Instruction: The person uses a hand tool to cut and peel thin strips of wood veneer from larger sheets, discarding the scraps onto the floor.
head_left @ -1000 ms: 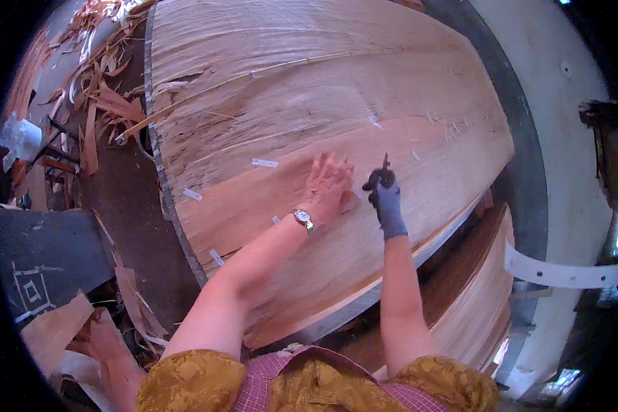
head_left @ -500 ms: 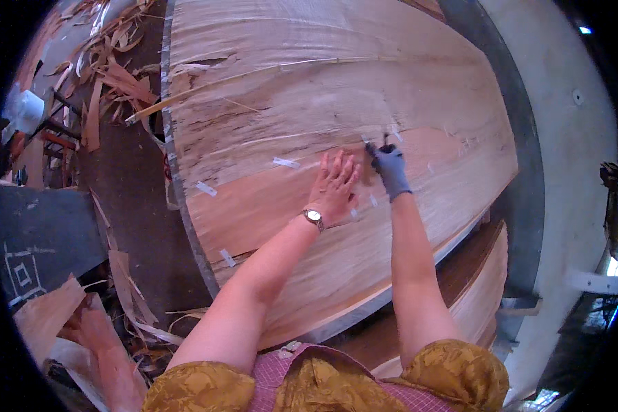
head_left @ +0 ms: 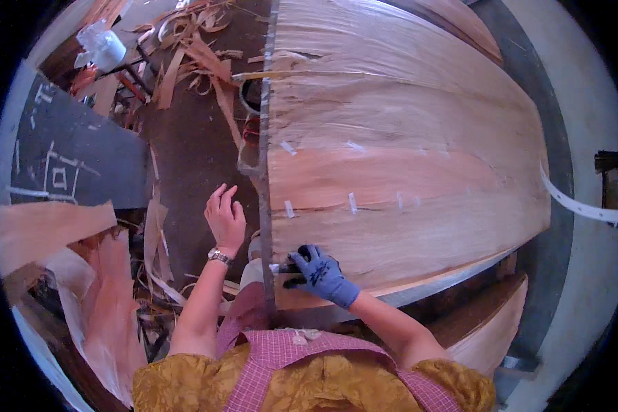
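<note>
A large sheet of pale wood veneer [head_left: 405,237] lies over the table, with a redder strip [head_left: 384,175] let into it. Short pieces of white tape [head_left: 353,202] cross the strip's edges. My right hand [head_left: 323,276], in a grey-blue glove with dark fingertips, rests at the sheet's near left corner. Its fingers are bent around something dark, too hidden to name, beside a small white bit at the table edge. My left hand [head_left: 226,218], bare and wearing a wristwatch [head_left: 220,256], hangs in the air left of the table edge, fingers loosely apart, holding nothing.
A thin wooden stick [head_left: 323,73] lies across the sheet's far part, its end past the left edge. Veneer scraps [head_left: 199,58] litter the floor. Larger veneer pieces [head_left: 103,302] lie at lower left, near a dark board [head_left: 82,147]. A white strap [head_left: 577,206] hangs at right.
My hands have left the middle of the sheet. The right has come to its near left corner, the left off past the table edge. The view has shifted left.
</note>
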### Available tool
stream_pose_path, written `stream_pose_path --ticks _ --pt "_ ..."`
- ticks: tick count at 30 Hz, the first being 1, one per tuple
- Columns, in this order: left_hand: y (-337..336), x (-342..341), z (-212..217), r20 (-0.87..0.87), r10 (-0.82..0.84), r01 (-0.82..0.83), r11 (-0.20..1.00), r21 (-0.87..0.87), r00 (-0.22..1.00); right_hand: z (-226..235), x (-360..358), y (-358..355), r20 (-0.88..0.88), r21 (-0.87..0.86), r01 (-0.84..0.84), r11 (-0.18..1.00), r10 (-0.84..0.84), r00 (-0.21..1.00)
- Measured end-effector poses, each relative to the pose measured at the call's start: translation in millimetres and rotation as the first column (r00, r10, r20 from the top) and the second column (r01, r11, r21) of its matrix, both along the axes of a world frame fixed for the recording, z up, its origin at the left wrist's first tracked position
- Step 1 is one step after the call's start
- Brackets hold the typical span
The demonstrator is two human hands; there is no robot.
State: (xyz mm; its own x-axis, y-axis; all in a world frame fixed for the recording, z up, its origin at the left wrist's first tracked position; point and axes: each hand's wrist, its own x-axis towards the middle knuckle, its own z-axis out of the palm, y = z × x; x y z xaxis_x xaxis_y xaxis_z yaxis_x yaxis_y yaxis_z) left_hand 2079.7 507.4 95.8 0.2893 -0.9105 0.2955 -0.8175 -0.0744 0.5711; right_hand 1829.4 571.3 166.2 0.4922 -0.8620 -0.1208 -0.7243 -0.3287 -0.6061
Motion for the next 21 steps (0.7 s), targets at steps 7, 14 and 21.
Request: stream_pose_path --ticks 7,14,21 --pt "61.6 -0.1 -2.9 -0.109 -0.071 0.074 0.997 0.021 0.991 39.2 -23.1 -10.5 0.244 -0.003 0.018 1.0 -0.017 0.97" --pt "15.4 -69.3 36.4 -0.559 -0.268 0.184 0.962 -0.204 0.784 107.9 -107.0 -42.0 0.626 0.344 0.503 0.793 -0.593 0.506" --pt "-74.0 -118.1 42.2 -0.259 0.121 -0.161 0.977 -0.137 0.958 119.3 -116.3 -34.1 0.681 0.302 0.545 0.783 -0.577 0.451"
